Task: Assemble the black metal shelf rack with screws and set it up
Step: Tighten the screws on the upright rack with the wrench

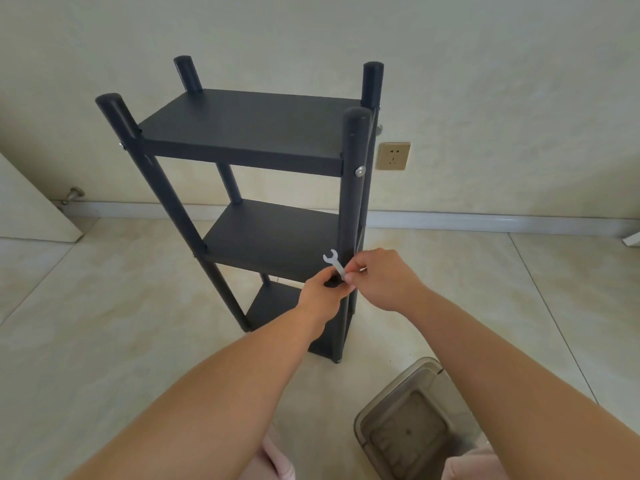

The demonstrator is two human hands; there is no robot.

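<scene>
The black metal shelf rack stands upright on the tiled floor, with three shelves between four round posts. A silver screw head shows on the front right post below the top shelf. A small white flat wrench is held at the front right post level with the middle shelf. My right hand pinches the wrench's lower end. My left hand grips the same corner of the post just below and touches the wrench; what lies under its fingers is hidden.
A clear plastic container sits on the floor by my right leg. A wall socket is behind the rack. A door edge with a stopper is at the left. Open floor tiles lie left and right of the rack.
</scene>
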